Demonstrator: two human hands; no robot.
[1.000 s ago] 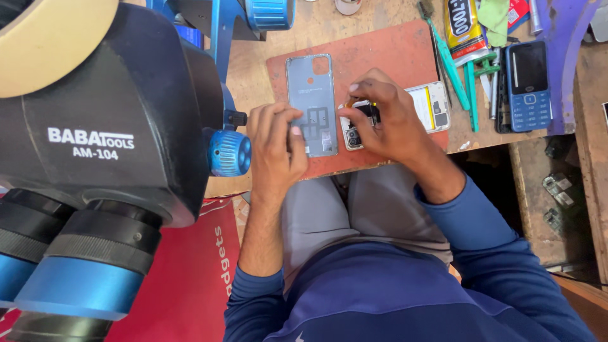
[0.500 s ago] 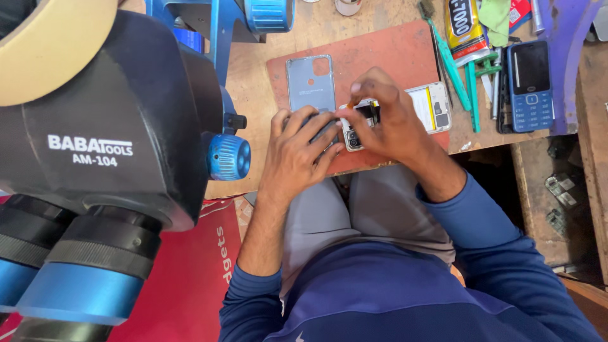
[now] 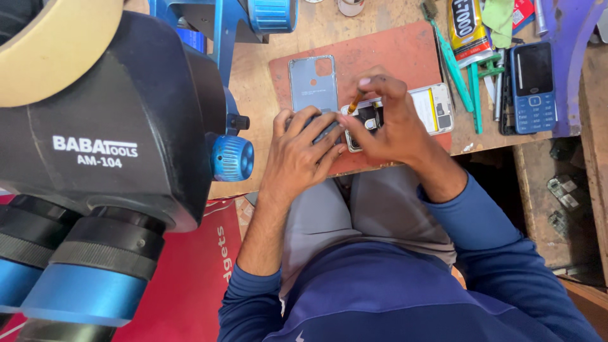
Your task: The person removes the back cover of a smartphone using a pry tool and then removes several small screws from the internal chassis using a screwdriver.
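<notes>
An opened phone (image 3: 430,109) with a yellow battery lies on a red-brown mat (image 3: 392,50). My right hand (image 3: 389,126) hovers over the phone's left end and pinches a small screwdriver (image 3: 354,102) with an orange handle, tip down on the phone. My left hand (image 3: 297,152) lies flat beside it, with its fingers pressing on the phone's left end and on the lower edge of a grey back cover (image 3: 313,82). The cover lies inner side up on the mat, just left of the phone. Both hands hide the phone's left part.
A big black microscope head (image 3: 114,126) with blue knobs fills the left. On the wooden bench at the right lie a blue keypad phone (image 3: 534,85), a yellow glue tube (image 3: 467,28) and green tools (image 3: 453,60). A red sheet (image 3: 190,272) lies at the lower left.
My left hand slid right, off the middle of the back cover and onto the opened phone's end. My right hand brought the screwdriver down to the phone.
</notes>
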